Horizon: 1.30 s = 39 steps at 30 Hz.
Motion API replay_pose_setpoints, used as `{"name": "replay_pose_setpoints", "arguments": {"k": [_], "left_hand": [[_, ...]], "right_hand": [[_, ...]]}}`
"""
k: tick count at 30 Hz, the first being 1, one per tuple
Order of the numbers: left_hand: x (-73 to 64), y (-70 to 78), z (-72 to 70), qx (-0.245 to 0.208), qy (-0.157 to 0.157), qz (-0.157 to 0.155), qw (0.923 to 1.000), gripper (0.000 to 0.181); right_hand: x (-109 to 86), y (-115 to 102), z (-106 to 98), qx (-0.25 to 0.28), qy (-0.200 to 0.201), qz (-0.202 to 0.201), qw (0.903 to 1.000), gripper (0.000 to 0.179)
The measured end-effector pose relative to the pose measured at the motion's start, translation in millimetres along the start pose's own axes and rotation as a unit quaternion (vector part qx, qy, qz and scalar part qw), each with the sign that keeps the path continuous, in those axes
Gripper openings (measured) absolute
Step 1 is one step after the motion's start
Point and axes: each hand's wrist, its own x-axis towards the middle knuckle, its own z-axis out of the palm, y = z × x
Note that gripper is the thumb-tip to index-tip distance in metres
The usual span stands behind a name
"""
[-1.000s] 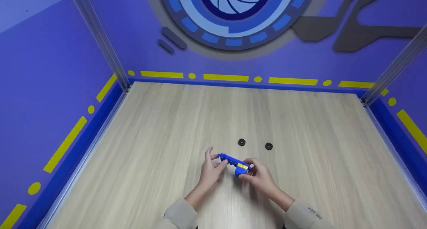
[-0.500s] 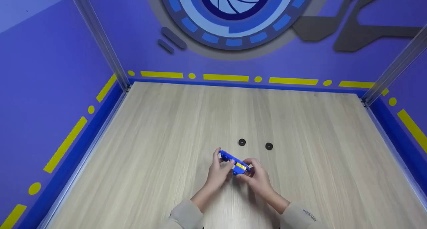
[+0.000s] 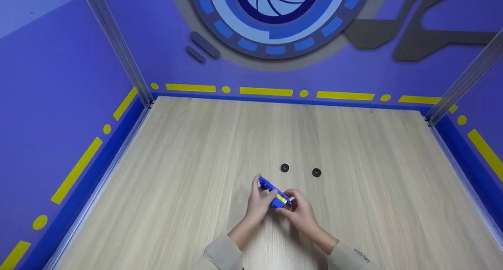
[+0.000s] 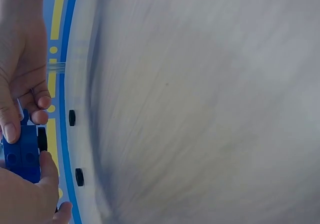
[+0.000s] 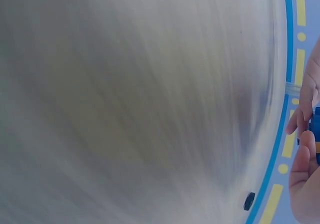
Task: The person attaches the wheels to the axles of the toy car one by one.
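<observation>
A blue toy vehicle (image 3: 278, 200) built of bricks, with a yellow patch on its side, is held above the table between both hands. My left hand (image 3: 257, 208) grips its long body, thumb on the near side. At the yellow-marked end, my right hand (image 3: 303, 215) pinches the vehicle; its fingers hide part of that end. In the left wrist view, a black wheel (image 4: 42, 139) sits against the side of the blue body, near a fingertip of the left hand. The right wrist view catches only a sliver of the vehicle (image 5: 314, 126).
Two black wheels, one on the left (image 3: 285, 168) and one on the right (image 3: 316, 172), lie on the wooden table (image 3: 204, 152) just beyond the hands. Blue panels (image 3: 251, 77) with yellow markings enclose the table at the back and sides.
The left hand has shifted right along the vehicle toward the right hand. The vehicle has tilted more steeply, and the right hand has moved slightly left. Both loose wheels stay put.
</observation>
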Motion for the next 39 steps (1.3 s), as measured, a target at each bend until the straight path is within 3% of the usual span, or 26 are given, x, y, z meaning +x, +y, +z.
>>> {"name": "replay_pose_setpoints", "arguments": {"k": [12,18,26,33,39], "left_hand": [[4.3,-0.3,-4.1,0.008,0.009,-0.026,0.9996,0.06],[5.8,-2.2,-5.6,0.012,0.005,-0.032,0.9994,0.058],[5.2,-3.0,-6.7,0.013,-0.003,-0.029,0.9995,0.059],[4.9,-2.7,-6.2,0.014,0.0,-0.027,0.9995,0.057],[4.3,-1.2,-6.7,0.023,-0.002,-0.02,0.9995,0.059]], "right_hand": [[-3.2,-1.9,-1.8,-0.029,-0.063,-0.012,0.9975,0.036],[-2.8,-1.1,-2.6,-0.017,-0.075,-0.015,0.9969,0.034],[-1.2,-2.0,-4.4,-0.01,-0.103,0.002,0.9946,0.03],[-1.6,-18.2,-10.5,0.008,-0.115,0.007,0.9933,0.027],[-0.4,-5.0,-8.1,-0.003,-0.126,0.004,0.9921,0.028]]}}
